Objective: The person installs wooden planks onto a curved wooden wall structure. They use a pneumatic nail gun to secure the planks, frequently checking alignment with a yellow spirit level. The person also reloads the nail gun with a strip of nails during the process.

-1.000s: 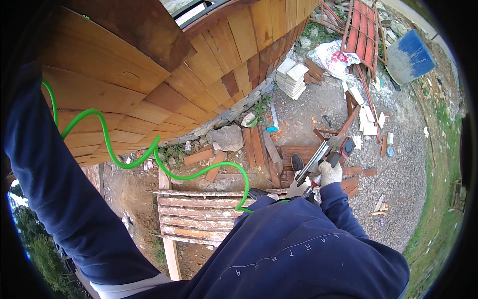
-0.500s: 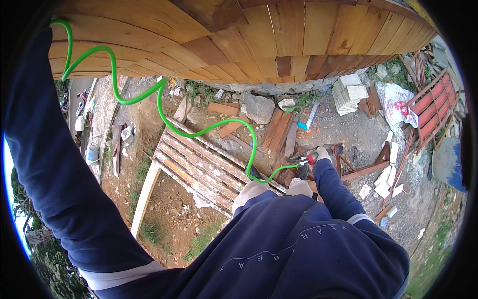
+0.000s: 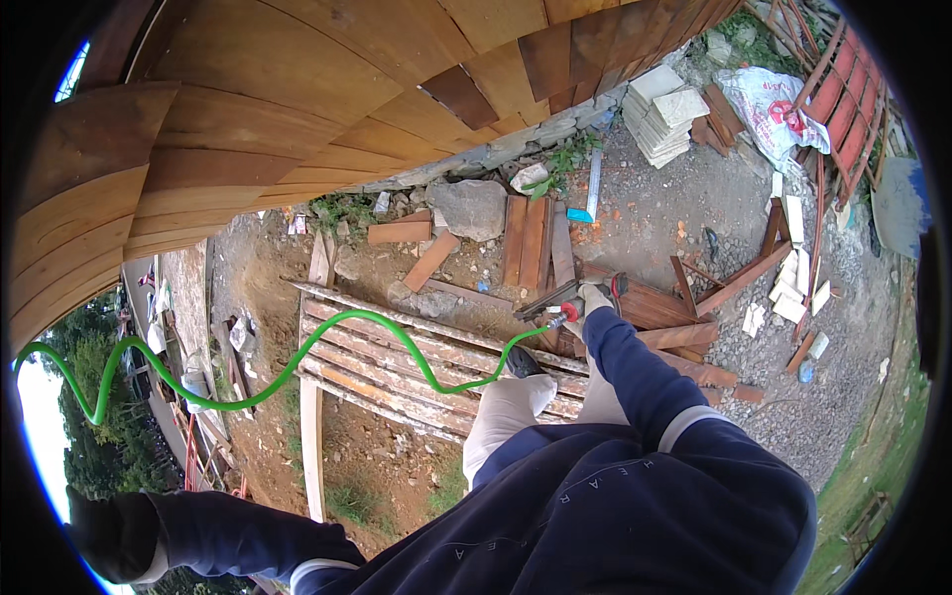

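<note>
Green hose loops low over the slats beside the person's shoe

The right hand (image 3: 595,296), in a pale glove, is wrapped around an air tool (image 3: 548,298) held out ahead of the legs, over the ground and reddish boards. The left arm reaches out to the far lower left, ending in a dark shape that seems to be the left hand (image 3: 111,535); whether its fingers are spread or curled, I cannot tell.

The likeliest trouble is the green hose (image 3: 348,314). It runs in loose waves from the left edge, across the slatted platform (image 3: 362,359), to the red fitting (image 3: 568,312) on the tool. A loop passes close to the dark shoe (image 3: 524,362), so a step could catch it and tug the tool sideways (or strain the fitting). The slats, rough and gapped, could also give poor footing if weight falls on one edge.

Above rises the shingled wall (image 3: 327,119), which limits room on that side. At its foot sit a grey rock (image 3: 466,210) and loose brown planks (image 3: 513,241). To the right, scattered reddish boards (image 3: 650,305) and white offcuts (image 3: 790,290) obstruct walking. Beyond stand stacked white tiles (image 3: 659,129), a white sack (image 3: 772,111) and a red metal frame (image 3: 848,104).
</note>
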Available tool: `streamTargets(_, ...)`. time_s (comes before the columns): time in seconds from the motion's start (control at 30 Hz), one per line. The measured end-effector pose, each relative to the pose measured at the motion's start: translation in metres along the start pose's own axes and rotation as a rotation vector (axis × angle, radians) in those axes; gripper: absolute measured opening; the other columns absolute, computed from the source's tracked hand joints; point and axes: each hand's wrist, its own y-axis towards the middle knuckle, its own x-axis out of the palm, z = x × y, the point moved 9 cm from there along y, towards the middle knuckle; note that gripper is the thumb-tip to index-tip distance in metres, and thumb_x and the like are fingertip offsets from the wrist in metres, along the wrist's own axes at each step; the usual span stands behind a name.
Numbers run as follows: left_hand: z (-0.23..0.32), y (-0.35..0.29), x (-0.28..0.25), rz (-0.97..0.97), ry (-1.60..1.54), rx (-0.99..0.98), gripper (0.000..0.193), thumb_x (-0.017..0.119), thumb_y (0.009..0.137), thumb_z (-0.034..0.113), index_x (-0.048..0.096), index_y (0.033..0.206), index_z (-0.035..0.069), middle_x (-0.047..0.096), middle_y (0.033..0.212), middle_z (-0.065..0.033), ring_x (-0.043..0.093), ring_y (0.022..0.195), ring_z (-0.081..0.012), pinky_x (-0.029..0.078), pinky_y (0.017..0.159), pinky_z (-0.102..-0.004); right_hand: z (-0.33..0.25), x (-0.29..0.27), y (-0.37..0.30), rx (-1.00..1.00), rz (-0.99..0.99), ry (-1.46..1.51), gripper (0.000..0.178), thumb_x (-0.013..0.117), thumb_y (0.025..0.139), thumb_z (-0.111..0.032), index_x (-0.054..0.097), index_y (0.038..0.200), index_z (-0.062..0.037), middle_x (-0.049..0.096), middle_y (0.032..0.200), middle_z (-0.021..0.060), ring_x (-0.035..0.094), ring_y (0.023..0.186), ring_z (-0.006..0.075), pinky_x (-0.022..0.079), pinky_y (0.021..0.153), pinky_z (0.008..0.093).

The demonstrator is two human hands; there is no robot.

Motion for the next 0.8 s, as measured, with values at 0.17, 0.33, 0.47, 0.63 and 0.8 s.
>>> streamTargets(0.17, -0.044, -0.535, 0.018, -0.178, -0.102, -1.677, 0.041, 0.06, 0.1, 0.011, 0.053, 0.137, -0.004, 0.064, 0.123, -0.0165, 0.066, 0.106, -0.0232, 0.056, 0.094, -0.0377, 0.061, 0.004, 0.099, 0.158, -0.038, -0.062, 0.019, 0.052, 0.102, -0.028, 0.056, 0.113, -0.0131, 0.065, 0.103, 0.0104, 0.068, 0.092, 0.029, 0.061, 0.085, 0.0577)
streamTargets(0.33, 0.115, -0.819, 0.179, -1.329, -0.437, -1.645, 0.094, 0.081, 0.081, 0.003, 0.028, 0.158, 0.01, 0.049, 0.146, -0.012, 0.058, 0.12, -0.0183, 0.054, 0.096, -0.0329, 0.122, 0.032, 0.232, 0.135, -0.151, -0.36, 0.026, 0.055, 0.098, -0.038, 0.061, 0.11, -0.0149, 0.068, 0.103, 0.0102, 0.069, 0.089, 0.028, 0.061, 0.078, 0.0536)
streamTargets(0.47, 0.056, -0.887, 0.227, -0.705, -0.484, -1.574, 0.05, 0.065, 0.096, 0.005, 0.049, 0.144, 0.003, 0.06, 0.135, -0.0122, 0.059, 0.12, -0.0183, 0.05, 0.1, -0.0339, 0.17, 0.082, 0.284, 0.173, -0.357, -0.601, 0.038, 0.054, 0.094, -0.045, 0.066, 0.104, -0.0102, 0.071, 0.094, 0.0141, 0.07, 0.077, 0.0288, 0.061, 0.071, 0.047)
streamTargets(0.63, -0.015, -0.945, 0.223, -0.512, -0.361, -1.697, 0.046, 0.045, 0.11, 0.035, 0.069, 0.102, -0.004, 0.073, 0.088, -0.0085, 0.065, 0.076, -0.0144, 0.051, 0.072, -0.0294, 0.211, 0.122, 0.31, 0.244, -0.464, -1.078, 0.05, 0.052, 0.092, -0.051, 0.069, 0.105, -0.006, 0.073, 0.084, 0.019, 0.07, 0.064, 0.0298, 0.06, 0.066, 0.043)
streamTargets(0.8, -0.043, -0.944, 0.184, -0.316, -0.23, -1.774, 0.046, 0.048, 0.108, 0.037, 0.068, 0.099, -0.003, 0.073, 0.085, -0.0129, 0.069, 0.072, -0.0199, 0.056, 0.071, -0.0312, 0.196, 0.151, 0.395, -0.381, -0.357, -1.919, 0.054, 0.058, 0.088, -0.051, 0.07, 0.111, -0.0032, 0.073, 0.103, 0.0226, 0.072, 0.093, 0.035, 0.056, 0.086, 0.0435)
